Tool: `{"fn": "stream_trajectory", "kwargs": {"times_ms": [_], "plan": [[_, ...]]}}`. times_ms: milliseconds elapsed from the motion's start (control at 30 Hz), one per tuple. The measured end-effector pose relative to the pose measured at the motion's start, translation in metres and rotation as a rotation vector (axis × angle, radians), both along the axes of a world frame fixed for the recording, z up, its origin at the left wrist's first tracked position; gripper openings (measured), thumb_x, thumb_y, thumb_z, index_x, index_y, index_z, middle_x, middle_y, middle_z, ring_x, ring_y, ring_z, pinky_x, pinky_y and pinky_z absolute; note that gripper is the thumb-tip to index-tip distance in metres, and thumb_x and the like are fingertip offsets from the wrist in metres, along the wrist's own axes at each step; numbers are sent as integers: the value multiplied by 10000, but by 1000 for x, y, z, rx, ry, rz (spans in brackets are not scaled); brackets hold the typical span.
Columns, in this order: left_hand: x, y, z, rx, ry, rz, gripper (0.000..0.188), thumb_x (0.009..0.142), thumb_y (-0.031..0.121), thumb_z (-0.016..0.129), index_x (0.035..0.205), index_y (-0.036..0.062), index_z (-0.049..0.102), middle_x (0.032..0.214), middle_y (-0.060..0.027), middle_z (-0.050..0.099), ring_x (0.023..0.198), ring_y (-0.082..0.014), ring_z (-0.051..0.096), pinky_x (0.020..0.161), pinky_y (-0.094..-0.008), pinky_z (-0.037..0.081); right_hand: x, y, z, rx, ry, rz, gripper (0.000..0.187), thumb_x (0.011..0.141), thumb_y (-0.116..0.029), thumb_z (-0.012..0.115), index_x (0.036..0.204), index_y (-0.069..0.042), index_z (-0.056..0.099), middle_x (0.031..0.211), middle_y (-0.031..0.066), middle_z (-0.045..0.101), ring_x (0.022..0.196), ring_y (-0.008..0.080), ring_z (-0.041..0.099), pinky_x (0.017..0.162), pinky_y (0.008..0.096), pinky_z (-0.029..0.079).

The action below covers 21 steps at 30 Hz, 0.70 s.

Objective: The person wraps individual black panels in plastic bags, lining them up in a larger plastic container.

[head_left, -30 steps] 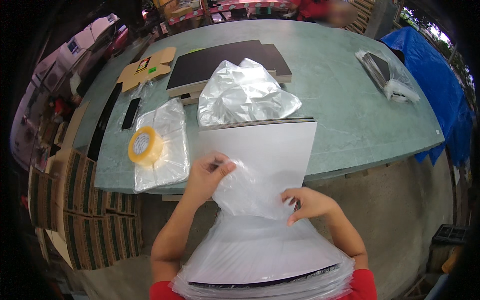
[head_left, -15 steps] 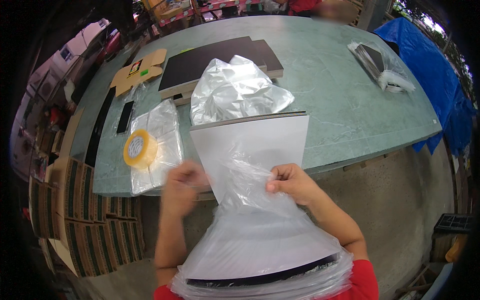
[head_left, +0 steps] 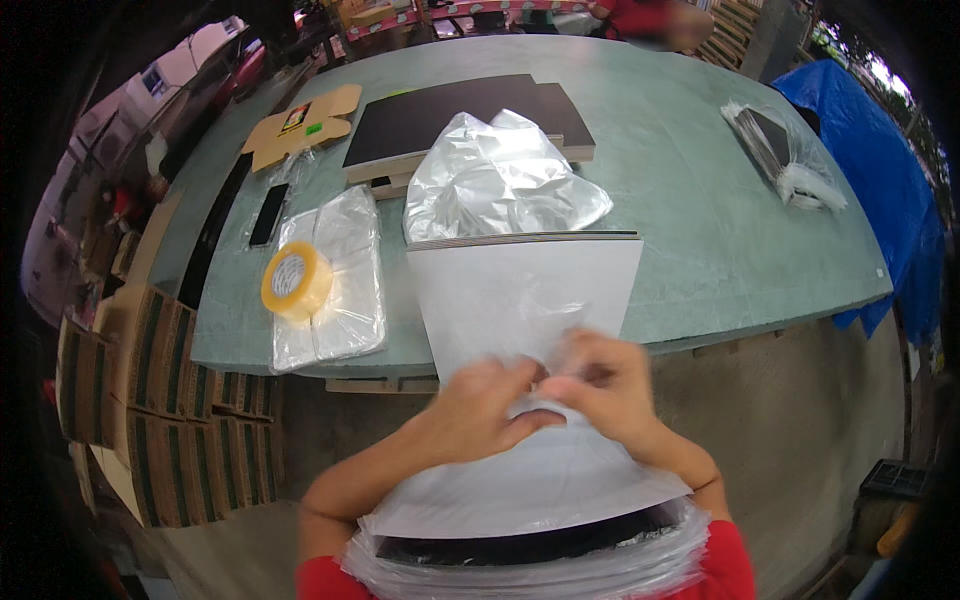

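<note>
In front of me a stack of thin boards with a white top face [head_left: 500, 290] leans from my lap to the table edge, dark and coloured edges along its far side. My left hand [head_left: 485, 408] and my right hand [head_left: 608, 388] meet over its middle, fingers pinched together on crumpled clear plastic film [head_left: 562, 308]. Both are partly blurred. Below them, on my lap, lies a pile of clear plastic bags [head_left: 520, 572], with a white sheet and a black band showing on top. Just beyond the boards sits a crumpled clear plastic bag [head_left: 500, 180].
On the green table [head_left: 700, 220] are a tape roll [head_left: 297, 281] on folded plastic bags [head_left: 350, 280], a black phone [head_left: 269, 214], flattened cardboard [head_left: 300, 128], black boards [head_left: 440, 118] and a bagged pack [head_left: 785, 155]. Stacked cartons [head_left: 200, 450] stand at left, a blue tarp [head_left: 860, 150] at right.
My left hand has moved right, from beside the boards to meet my right hand. The plastic film is gathered between them. The whole view has shifted slightly.
</note>
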State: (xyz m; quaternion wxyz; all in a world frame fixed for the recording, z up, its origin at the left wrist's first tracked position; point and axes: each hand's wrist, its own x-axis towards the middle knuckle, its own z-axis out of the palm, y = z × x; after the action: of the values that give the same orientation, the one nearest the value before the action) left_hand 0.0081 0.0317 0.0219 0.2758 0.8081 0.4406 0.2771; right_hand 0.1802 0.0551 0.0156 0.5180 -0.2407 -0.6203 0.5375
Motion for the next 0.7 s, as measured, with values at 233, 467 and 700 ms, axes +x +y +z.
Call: {"fn": "stream_trajectory", "kwargs": {"times_ms": [233,467,700], "plan": [[-3,6,-23,-49,-557,35,145,816,165,534,822,23,568,692,-27,552,529,-78,487,460,-239,391,0,15,-16,-149,-232,-58,313,695,-279,676,875,-44,572,851,77,558,809,154,524,714,240,402],[-32,19,0,-1079,-1375,-177,268,826,319,526,769,60,560,739,-15,557,579,-80,500,541,-220,418,-10,-1,-28,-96,-249,796,264,824,-275,507,747,-28,560,729,55,571,660,160,543,673,286,429],[-55,15,-5,-755,-728,-352,213,805,192,567,767,-18,567,720,-101,597,562,-160,553,509,-282,441,14,22,-26,-284,-121,1269,388,751,-415,552,848,-40,584,826,102,583,787,222,544,770,379,404]]}}
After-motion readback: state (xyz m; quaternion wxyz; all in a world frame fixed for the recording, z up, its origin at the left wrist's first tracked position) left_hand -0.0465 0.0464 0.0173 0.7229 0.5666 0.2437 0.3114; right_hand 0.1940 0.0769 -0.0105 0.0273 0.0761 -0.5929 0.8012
